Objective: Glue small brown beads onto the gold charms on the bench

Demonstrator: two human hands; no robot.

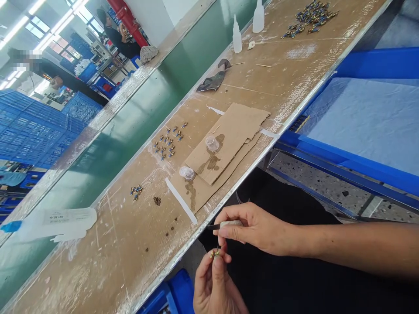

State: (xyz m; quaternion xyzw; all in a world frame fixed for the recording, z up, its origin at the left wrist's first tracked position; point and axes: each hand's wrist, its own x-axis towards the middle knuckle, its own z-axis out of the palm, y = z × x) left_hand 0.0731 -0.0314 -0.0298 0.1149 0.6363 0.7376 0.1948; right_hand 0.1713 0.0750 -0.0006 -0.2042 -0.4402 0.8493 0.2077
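My left hand [216,283] pinches a tiny yellow-and-dark figure [214,253] between thumb and fingertips, just off the table's front edge. Right above it, my right hand [250,226] is closed around a small tool with a dark flat blade and a pale, wrapped-looking handle [231,223]. Fingertips of both hands come close together at the figure. On the table beyond them lie a small group of blue-and-yellow figures [135,192], a little heap of brown rings [157,201] and several loose rings [172,228].
Two small clear cups [212,143] stand on stained cardboard [242,120]. More figures [168,140] sit in loose rows behind. A large bottle [62,220] lies left; white squeeze bottles [237,39], a cloth [214,78] and a figure pile [310,17] are farther off. A blue tray [366,152] is at right.
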